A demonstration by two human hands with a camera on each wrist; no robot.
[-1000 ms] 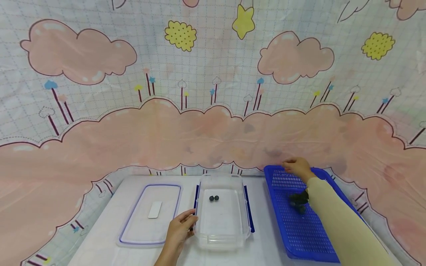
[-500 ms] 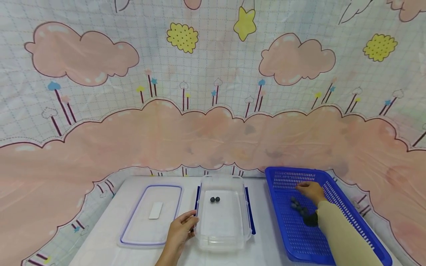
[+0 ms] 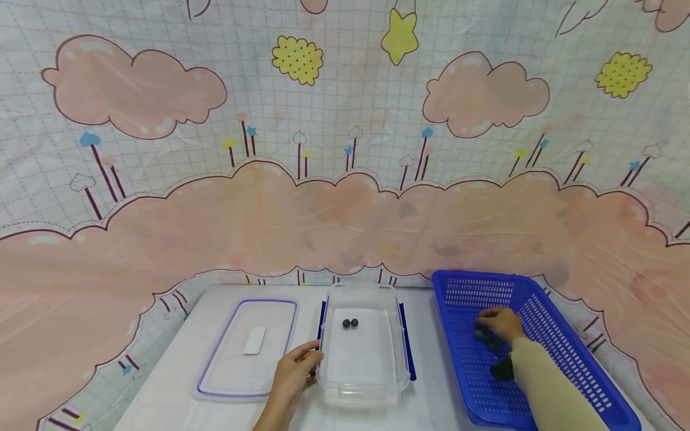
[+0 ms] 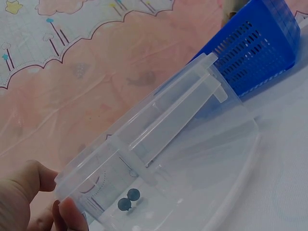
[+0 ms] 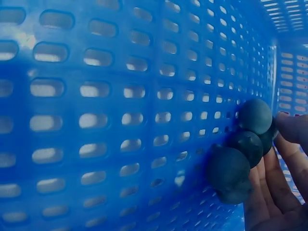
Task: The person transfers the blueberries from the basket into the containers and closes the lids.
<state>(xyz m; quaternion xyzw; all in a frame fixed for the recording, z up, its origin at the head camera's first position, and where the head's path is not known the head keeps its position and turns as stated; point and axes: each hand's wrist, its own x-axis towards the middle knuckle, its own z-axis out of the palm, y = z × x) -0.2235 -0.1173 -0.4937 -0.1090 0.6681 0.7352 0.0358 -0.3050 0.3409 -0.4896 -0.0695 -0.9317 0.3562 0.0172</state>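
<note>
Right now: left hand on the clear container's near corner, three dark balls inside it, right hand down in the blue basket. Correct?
Not quite: the clear container holds two dark balls, not three, as the head view shows. The left hand is at its near corner and the right hand is in the blue basket.

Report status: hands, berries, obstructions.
Left hand grips the clear plastic container. Right hand touches dark round berries in the blue perforated basket. Nothing in the way.
</note>
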